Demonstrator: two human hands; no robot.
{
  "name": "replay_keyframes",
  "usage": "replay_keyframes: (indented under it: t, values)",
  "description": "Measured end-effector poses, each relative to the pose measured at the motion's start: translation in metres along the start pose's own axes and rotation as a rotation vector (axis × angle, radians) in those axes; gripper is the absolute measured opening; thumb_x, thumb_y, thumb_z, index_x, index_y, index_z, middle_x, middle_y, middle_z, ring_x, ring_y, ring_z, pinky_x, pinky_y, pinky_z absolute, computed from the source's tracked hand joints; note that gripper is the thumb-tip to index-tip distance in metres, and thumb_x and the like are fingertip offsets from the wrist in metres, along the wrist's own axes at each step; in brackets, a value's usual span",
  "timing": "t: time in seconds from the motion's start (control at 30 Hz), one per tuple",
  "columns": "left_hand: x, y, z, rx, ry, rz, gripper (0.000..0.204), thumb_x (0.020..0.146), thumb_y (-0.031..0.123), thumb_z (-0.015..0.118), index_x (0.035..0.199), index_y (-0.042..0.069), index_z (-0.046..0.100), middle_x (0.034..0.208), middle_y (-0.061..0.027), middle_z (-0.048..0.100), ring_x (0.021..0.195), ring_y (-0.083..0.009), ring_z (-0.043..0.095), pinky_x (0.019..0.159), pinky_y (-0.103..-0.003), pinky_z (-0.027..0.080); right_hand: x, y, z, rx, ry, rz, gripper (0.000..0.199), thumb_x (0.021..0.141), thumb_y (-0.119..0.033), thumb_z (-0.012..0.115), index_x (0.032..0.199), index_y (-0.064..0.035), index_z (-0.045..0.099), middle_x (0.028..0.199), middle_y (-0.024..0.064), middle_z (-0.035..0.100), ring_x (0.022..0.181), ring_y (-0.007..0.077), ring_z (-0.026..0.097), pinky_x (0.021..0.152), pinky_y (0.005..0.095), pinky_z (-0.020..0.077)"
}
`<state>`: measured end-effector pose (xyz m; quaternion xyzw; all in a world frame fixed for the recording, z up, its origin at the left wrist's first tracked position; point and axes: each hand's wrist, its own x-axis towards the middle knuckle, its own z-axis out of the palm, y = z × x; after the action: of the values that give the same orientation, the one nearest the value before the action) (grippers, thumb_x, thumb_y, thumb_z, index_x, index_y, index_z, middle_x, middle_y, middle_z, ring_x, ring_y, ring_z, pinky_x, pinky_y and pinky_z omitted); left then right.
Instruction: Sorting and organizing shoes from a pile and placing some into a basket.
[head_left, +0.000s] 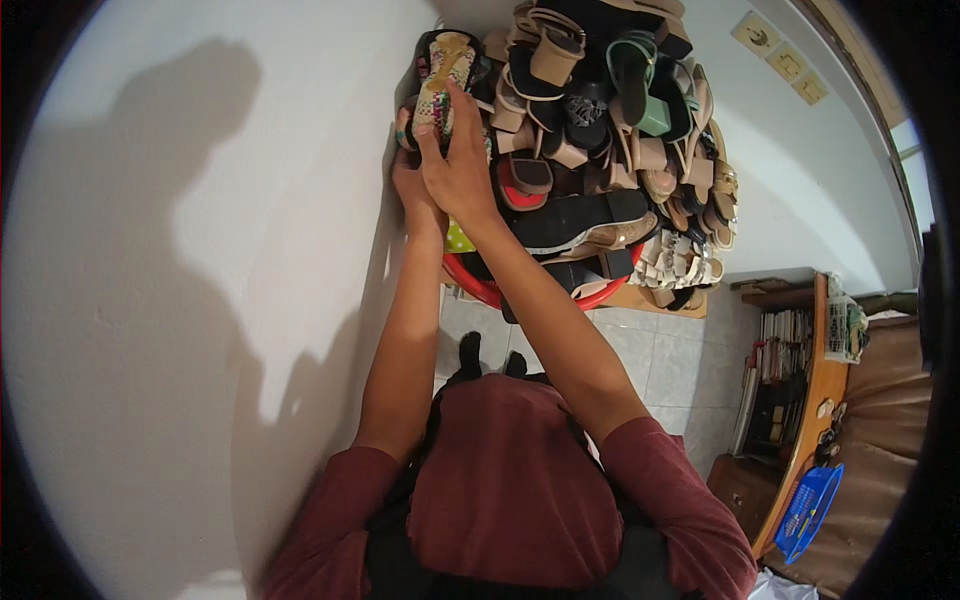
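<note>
At the far left end of a shoe pile, my right hand (459, 171) is closed on a woven, multicoloured shoe (440, 108). Its thumb and forefinger press along the shoe's near part. Just to the left and lower, my left hand (415, 192) reaches to the near end of the same shoe. The left fingers are hidden behind the right hand and the shoe. Right of my hands lie a sandal with a red sole (516, 193) and a long black shoe (580, 222). A yellow-green dotted thing (457, 238) shows beneath my right wrist.
Heaped heeled shoes, including a green sandal (654, 116), top a red-rimmed tub (478, 285). White sandals (680, 258) stand at its right. A white wall (200, 300) runs close along the left. Farther right are a wooden shelf (805, 420) and a blue basket (808, 513).
</note>
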<state>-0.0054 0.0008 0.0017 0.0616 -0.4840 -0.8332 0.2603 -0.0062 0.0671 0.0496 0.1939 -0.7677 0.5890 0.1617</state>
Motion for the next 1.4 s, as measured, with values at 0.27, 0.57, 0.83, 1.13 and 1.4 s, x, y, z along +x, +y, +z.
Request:
replay_keyframes:
  t: [0.27, 0.57, 0.83, 1.13, 1.4]
  values:
    - [-0.017, 0.012, 0.019, 0.225, 0.120, -0.053, 0.054, 0.091, 0.011, 0.077, 0.140, -0.001, 0.055, 0.125, -0.0091, 0.066, 0.111, -0.0174, 0.064, 0.101, -0.033, 0.048, 0.017, -0.009, -0.014, 0.107, 0.149, 0.028, 0.068, 0.095, -0.030, 0.071, 0.141, 0.0022, 0.033, 0.137, 0.0360, 0.042, 0.123, 0.0448, 0.052, 0.104, 0.0500, 0.0433]
    - [-0.026, 0.020, 0.014, 0.649, -0.023, 0.456, 0.045, 0.083, -0.005, 0.077, 0.124, -0.005, 0.057, 0.143, -0.0156, 0.054, 0.130, -0.0227, 0.055, 0.110, -0.036, 0.044, 0.009, 0.029, -0.019, 0.564, 0.342, 0.286, 0.053, 0.097, -0.026, 0.070, 0.124, -0.0001, 0.033, 0.121, 0.0198, 0.047, 0.115, 0.0273, 0.050, 0.105, 0.0370, 0.0371]
    - [-0.039, 0.033, 0.014, 0.347, 0.012, 0.482, 0.034, 0.091, 0.007, 0.071, 0.120, -0.002, 0.056, 0.143, -0.0196, 0.054, 0.137, -0.0283, 0.049, 0.113, -0.044, 0.040, 0.009, 0.006, -0.036, 0.673, 0.282, 0.483, 0.042, 0.092, -0.019, 0.067, 0.115, -0.0039, 0.035, 0.115, 0.0124, 0.044, 0.110, 0.0202, 0.045, 0.101, 0.0331, 0.0368]
    - [-0.046, 0.033, 0.010, -0.473, 0.520, -0.348, 0.030, 0.104, 0.022, 0.062, 0.128, 0.003, 0.061, 0.125, -0.0077, 0.066, 0.117, -0.0215, 0.062, 0.105, -0.035, 0.048, -0.025, 0.010, -0.067, 0.646, 0.158, 0.454, 0.035, 0.098, -0.010, 0.058, 0.129, -0.0063, 0.043, 0.125, 0.0131, 0.052, 0.112, 0.0190, 0.053, 0.096, 0.0296, 0.0438]
    - [-0.041, 0.029, 0.017, -0.346, 0.289, -0.379, 0.037, 0.102, 0.016, 0.065, 0.136, 0.007, 0.054, 0.131, -0.0108, 0.063, 0.115, -0.0232, 0.066, 0.095, -0.040, 0.059, -0.027, -0.009, -0.074, 0.722, 0.055, 0.591, 0.040, 0.101, -0.009, 0.055, 0.138, -0.0124, 0.041, 0.117, 0.0094, 0.057, 0.096, 0.0138, 0.061, 0.071, 0.0290, 0.0573]
